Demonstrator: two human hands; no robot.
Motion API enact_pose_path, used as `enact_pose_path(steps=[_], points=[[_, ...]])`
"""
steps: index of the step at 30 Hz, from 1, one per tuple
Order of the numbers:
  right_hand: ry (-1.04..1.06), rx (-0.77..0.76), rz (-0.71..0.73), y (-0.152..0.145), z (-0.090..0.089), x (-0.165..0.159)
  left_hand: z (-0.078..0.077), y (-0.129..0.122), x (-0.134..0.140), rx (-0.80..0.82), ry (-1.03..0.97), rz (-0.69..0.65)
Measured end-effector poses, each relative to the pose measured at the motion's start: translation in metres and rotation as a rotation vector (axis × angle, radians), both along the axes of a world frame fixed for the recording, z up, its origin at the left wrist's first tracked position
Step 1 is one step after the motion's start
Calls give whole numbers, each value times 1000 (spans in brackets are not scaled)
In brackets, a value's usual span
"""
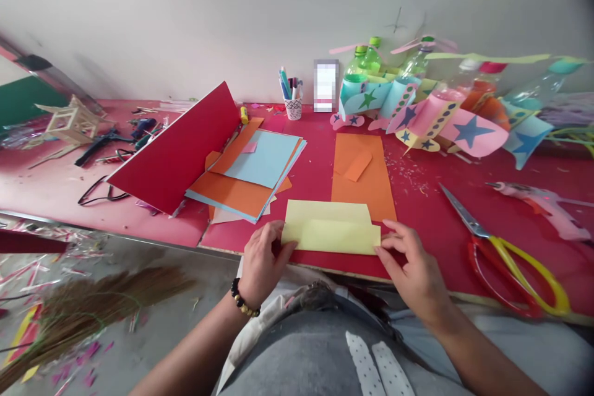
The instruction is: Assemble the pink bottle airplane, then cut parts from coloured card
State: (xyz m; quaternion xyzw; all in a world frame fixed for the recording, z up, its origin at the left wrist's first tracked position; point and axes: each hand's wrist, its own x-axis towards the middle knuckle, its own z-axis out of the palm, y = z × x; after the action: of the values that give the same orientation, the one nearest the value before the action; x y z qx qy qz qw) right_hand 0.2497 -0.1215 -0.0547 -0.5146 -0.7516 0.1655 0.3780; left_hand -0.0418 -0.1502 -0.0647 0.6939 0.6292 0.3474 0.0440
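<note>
"Grey clothing is filling the bottom of my view. What are you making out past it?"

"From my remote seat, I'm watching the left hand holding one end of the folded yellow paper, thumb pressing on its face, fingers curling at the edge."

"And the right hand?"

"Its bent fingers are touching the other end, thumb meeting the lower corner; I can't tell how firmly they're gripping, if at all."

"Where is the paper sitting?"

"It's lying at the near edge of the red table, partly overlapping the orange sheet. Scissors are lying to the right, a pink glue gun beyond them. Leftward, a paper stack is resting beside a tilted red board."
</note>
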Motion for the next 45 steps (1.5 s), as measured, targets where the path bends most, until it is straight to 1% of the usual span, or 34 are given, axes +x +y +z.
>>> enact_pose_path(steps=[4,10,15,19,22,25,29,31,34,36,38,41,45], points=[[-38,-15,2,4,0,-2,1,-1,1,-9,-10,12],[-125,68,39,7,1,-5,2,-1,1,-7,-5,7],[-126,106,66,7,1,-6,1,-1,1,-23,-1,8],[-115,123,73,6,2,-7,1,-1,-1,8,6,0],[-115,135,82,4,1,-8,-1,0,-4,34,6,2],[-110,119,79,3,-1,-8,-5,1,-9,57,-3,-13],[-84,55,77,-1,-2,-7,-3,1,-12,-21,-21,-12],[-63,45,79,-3,-3,-6,0,2,-13,-20,-43,-72],[-30,44,92,-5,-2,-6,4,4,-16,14,-38,-240],[-23,41,109,-5,-2,-6,5,6,-18,29,-17,-327],[-30,46,142,-4,-1,-6,5,6,-19,35,4,-366],[-40,70,193,-2,0,-6,5,6,-21,39,32,-384],[-40,84,199,-1,2,-6,4,6,-22,48,60,-397]])
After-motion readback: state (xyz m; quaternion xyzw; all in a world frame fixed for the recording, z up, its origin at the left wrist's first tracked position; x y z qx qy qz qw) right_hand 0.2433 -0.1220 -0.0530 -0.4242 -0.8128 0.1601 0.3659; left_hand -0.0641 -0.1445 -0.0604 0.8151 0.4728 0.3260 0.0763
